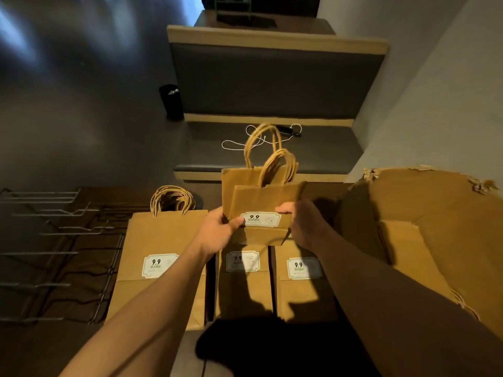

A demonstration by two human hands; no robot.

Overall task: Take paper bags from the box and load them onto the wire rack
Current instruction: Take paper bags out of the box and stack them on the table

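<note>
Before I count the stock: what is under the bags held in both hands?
Under the held bags, gripped by the left hand and right hand, lie two flat stacks of bags with 9.9 labels. Their top ends are covered.

Both hands hold a small bunch of paper bags (pixel 261 202) upright above the table, twine handles pointing up. The left hand (pixel 217 229) grips the bunch's lower left edge, thumb across the front; the right hand (pixel 302 224) grips the lower right edge. Below them three stacks lie flat: a large one (pixel 160 257) to the left with its handles at the far end, a middle one (pixel 245 281), and a right one (pixel 302 278), each with a "9.9" label. A wire rack (pixel 60 254) lies at far left. A torn cardboard box (pixel 435 227) stands open on the right. Beyond is a bench (pixel 272 148) with a white cord (pixel 239 144).
</note>
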